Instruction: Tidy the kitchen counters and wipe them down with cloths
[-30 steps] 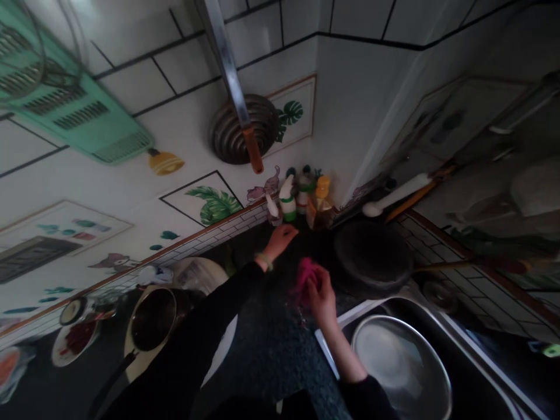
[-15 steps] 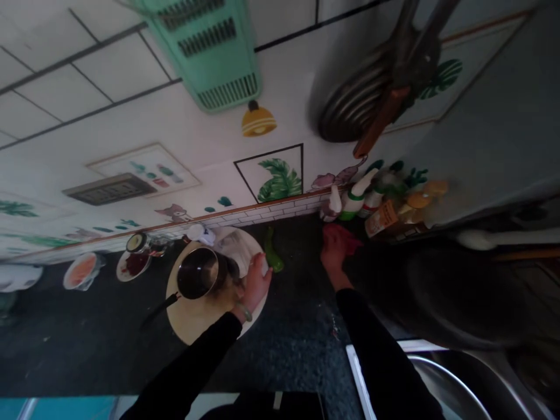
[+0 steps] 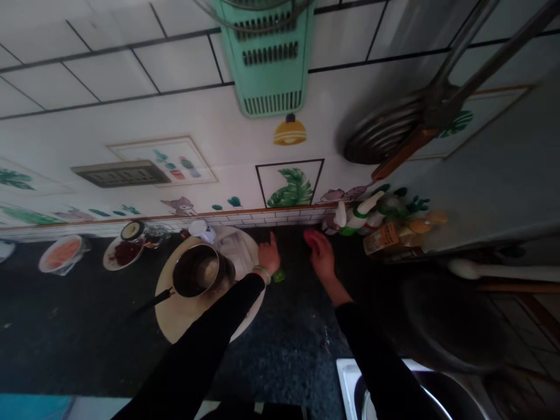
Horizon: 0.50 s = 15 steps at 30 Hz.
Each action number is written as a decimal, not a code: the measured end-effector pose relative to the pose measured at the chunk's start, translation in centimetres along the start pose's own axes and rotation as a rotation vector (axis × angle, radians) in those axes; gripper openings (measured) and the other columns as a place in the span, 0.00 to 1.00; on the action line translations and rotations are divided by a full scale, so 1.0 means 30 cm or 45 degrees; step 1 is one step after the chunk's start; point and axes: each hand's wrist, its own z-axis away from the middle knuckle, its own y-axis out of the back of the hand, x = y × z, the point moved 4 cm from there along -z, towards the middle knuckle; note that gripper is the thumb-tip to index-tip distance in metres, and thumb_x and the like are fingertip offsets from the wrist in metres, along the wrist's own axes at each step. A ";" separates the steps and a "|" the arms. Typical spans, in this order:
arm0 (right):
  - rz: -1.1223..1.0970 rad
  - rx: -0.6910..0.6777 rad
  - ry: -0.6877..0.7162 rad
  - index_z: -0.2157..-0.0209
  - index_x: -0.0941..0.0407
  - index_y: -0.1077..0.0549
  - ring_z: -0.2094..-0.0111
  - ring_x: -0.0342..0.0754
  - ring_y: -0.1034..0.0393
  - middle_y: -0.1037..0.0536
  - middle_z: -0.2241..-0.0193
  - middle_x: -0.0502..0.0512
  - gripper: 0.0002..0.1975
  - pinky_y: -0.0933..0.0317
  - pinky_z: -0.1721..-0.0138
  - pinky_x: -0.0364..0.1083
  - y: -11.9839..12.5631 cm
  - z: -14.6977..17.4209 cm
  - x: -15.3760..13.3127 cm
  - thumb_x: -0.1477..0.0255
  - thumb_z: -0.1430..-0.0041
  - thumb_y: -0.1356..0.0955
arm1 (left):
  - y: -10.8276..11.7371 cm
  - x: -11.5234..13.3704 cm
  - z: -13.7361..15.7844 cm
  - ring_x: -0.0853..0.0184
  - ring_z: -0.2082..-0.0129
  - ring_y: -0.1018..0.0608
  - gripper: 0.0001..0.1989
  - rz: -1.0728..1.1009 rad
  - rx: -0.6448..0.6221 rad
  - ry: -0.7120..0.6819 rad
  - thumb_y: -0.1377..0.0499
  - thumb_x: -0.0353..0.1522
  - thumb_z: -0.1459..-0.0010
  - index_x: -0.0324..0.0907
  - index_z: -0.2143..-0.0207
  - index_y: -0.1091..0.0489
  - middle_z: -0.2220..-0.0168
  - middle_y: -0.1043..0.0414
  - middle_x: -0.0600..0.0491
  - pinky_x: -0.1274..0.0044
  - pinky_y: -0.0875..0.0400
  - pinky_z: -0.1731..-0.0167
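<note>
My left hand (image 3: 268, 256) lies over a green pepper (image 3: 279, 275) on the dark counter, its index finger pointing away and the other fingers curled round the pepper. Most of the pepper is hidden; only its near end shows. My right hand (image 3: 322, 256) is closed on a bright pink cloth (image 3: 312, 237), a little above or on the counter. Left of my left hand is a round cutting board (image 3: 179, 324), bearing a dark-handled saucepan (image 3: 195, 290), a clear plastic container (image 3: 236, 248) and a small white jar (image 3: 202, 230).
Far left stand a bowl of orange-pink food (image 3: 65, 255), a plate of dark red food (image 3: 125, 254) and a lidded glass jar (image 3: 135, 232). Spray bottles (image 3: 361, 214) and an orange box (image 3: 380, 238) line the wall. A sink (image 3: 347, 373) and a dark wok (image 3: 446, 321) are at right.
My left hand has moved from the board's edge rightward and away, onto the pepper. My right hand has shifted left with the pink cloth. The view has turned slightly.
</note>
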 end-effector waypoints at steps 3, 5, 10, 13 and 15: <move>0.277 0.004 -0.049 0.36 0.59 0.34 0.30 0.61 0.50 0.41 0.31 0.68 0.30 0.49 0.32 0.65 -0.079 -0.087 0.052 0.72 0.40 0.36 | -0.003 0.001 0.048 0.49 0.50 0.24 0.44 0.096 -0.003 -0.004 0.40 0.23 0.48 0.30 0.29 0.50 0.48 0.30 0.32 0.62 0.31 0.47; 0.389 0.071 -0.088 0.36 0.62 0.35 0.30 0.63 0.50 0.41 0.32 0.72 0.29 0.50 0.33 0.66 -0.136 -0.115 0.084 0.72 0.39 0.37 | 0.004 -0.012 0.116 0.53 0.51 0.23 0.43 0.237 0.004 -0.050 0.43 0.22 0.47 0.37 0.29 0.48 0.44 0.32 0.36 0.64 0.29 0.48; 0.379 0.179 -0.093 0.47 0.58 0.25 0.38 0.61 0.39 0.30 0.40 0.67 0.25 0.45 0.37 0.62 -0.261 -0.126 0.063 0.80 0.47 0.37 | 0.093 -0.129 0.344 0.59 0.49 0.25 0.40 0.561 0.016 -0.042 0.47 0.24 0.44 0.49 0.29 0.46 0.44 0.30 0.45 0.67 0.29 0.44; 0.200 -0.142 0.055 0.55 0.54 0.21 0.45 0.55 0.32 0.23 0.48 0.59 0.26 0.40 0.40 0.56 -0.346 -0.081 -0.007 0.84 0.54 0.38 | 0.170 -0.223 0.460 0.58 0.49 0.26 0.39 0.597 0.041 -0.012 0.48 0.24 0.45 0.49 0.30 0.42 0.43 0.29 0.45 0.65 0.30 0.43; 0.061 -0.333 0.081 0.60 0.53 0.20 0.47 0.53 0.30 0.21 0.51 0.56 0.25 0.38 0.42 0.54 -0.379 -0.056 -0.043 0.84 0.56 0.39 | 0.209 -0.282 0.516 0.57 0.50 0.25 0.38 0.556 0.046 0.000 0.48 0.24 0.46 0.51 0.32 0.37 0.44 0.28 0.46 0.63 0.28 0.45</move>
